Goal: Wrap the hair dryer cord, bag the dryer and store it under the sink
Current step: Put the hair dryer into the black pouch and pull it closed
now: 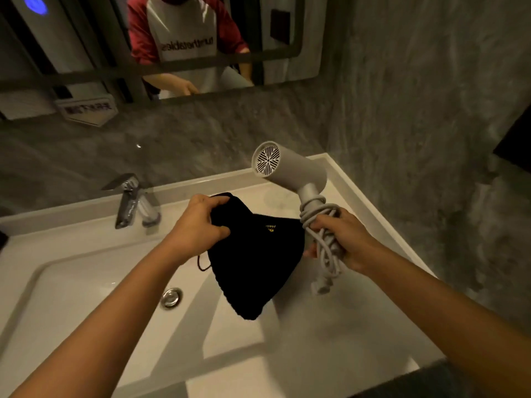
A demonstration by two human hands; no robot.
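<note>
A white rectangular sink basin (71,282) fills the lower view, set against a grey mottled wall, with a chrome faucet (130,202) at its back edge and a round metal drain (171,297) on its floor. Above the basin, the left hand (198,225) is closed on the gathered upper edge of a black drawstring bag (253,265), which hangs limp and slightly flared toward its bottom, a thin loop of drawstring dangling at its left side. The cloth looks soft and light; it will collapse shut unless its mouth is spread, so the sensible hold is at the rim, probably with fingers hooked inside to keep it open. Just beside the bag, the right hand (344,239) is clenched around the handle of a grey hair dryer (290,170) together with the cord (321,225) coiled around that handle. The dryer stands upright with its barrel tilted and its rear grille facing the camera. It appears rigid, smooth plastic, moderately light but top-heavy, so gripping low over the coils both steadies it and pins the wrap. The cord seems springy; its loops bulge loosely below the fist, and the plug (321,285) hangs free at the bottom, likely to snag the bag's rim on entry.
</note>
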